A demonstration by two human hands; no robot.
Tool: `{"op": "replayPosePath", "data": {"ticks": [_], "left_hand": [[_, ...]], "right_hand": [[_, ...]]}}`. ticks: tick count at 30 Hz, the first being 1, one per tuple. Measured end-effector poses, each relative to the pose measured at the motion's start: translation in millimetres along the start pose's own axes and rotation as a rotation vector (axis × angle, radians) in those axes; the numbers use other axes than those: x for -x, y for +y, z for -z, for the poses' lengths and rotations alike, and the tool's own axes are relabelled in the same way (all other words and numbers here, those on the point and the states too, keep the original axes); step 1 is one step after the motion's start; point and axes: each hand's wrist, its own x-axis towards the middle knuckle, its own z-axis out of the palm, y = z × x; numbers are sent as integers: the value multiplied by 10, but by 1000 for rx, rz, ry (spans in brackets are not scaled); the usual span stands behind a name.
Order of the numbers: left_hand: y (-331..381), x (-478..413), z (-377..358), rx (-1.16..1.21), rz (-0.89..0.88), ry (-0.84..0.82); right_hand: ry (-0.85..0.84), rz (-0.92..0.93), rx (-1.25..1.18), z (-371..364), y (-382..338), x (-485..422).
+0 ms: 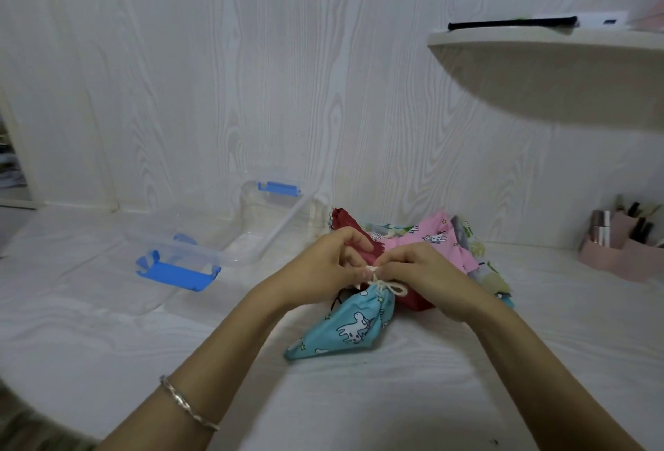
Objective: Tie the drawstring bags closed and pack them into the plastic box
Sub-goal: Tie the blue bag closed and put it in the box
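Both hands meet over the white surface point(107, 325). The left hand point(330, 260) and right hand point(418, 271) each pinch the cream drawstring point(382, 282) with curled fingertips. The cord forms a loop just under the right hand's thumb. Below the hands lies the blue drawstring bag point(350, 330), its neck gathered at the cord. It is printed with white cartoon animals and stars.

Beyond the hands is a pile of bags point(440, 239): pink, dark red and patterned ones. Beyond the left hand and further left stands the clear plastic box point(276, 224) with a blue latch, uncovered. Its clear lid point(183, 258) lies just beside it.

Far to the right of the right hand, a pink organiser point(619, 256) holds cosmetic tubes and brushes. A bracelet point(188, 404) circles the left wrist.
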Motion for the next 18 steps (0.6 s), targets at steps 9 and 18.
{"op": "replayPosePath", "data": {"ticks": [9,18], "left_hand": [[61,-5,-38,-393,-105,177],[26,-29,-19,-390,-67,219]], "right_hand": [[-256,-364,-955,-104,254,-130],[5,-204,-763,-224,114,-115]]}}
